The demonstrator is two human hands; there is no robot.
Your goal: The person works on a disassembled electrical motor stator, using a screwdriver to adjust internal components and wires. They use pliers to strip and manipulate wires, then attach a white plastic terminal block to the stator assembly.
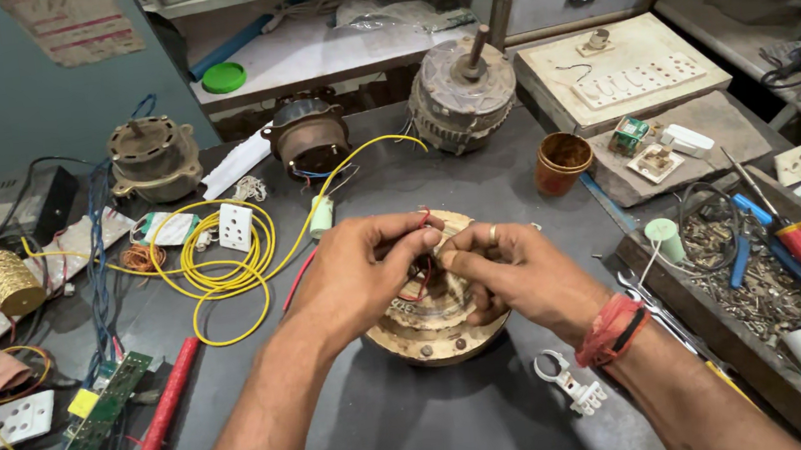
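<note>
A round, worn fan motor lies flat on the dark workbench in front of me. Both hands meet above its top. My left hand pinches a thin red wire between thumb and fingers. My right hand, with a ring on one finger and a red thread band at the wrist, pinches the same wire ends right beside it. The red wire runs down into the motor and out to the left along the bench.
Three more motors stand at the back. A yellow wire coil, white socket, circuit board and red-handled tool lie left. A brown cup and a parts tray sit right; a white clip lies near my wrist.
</note>
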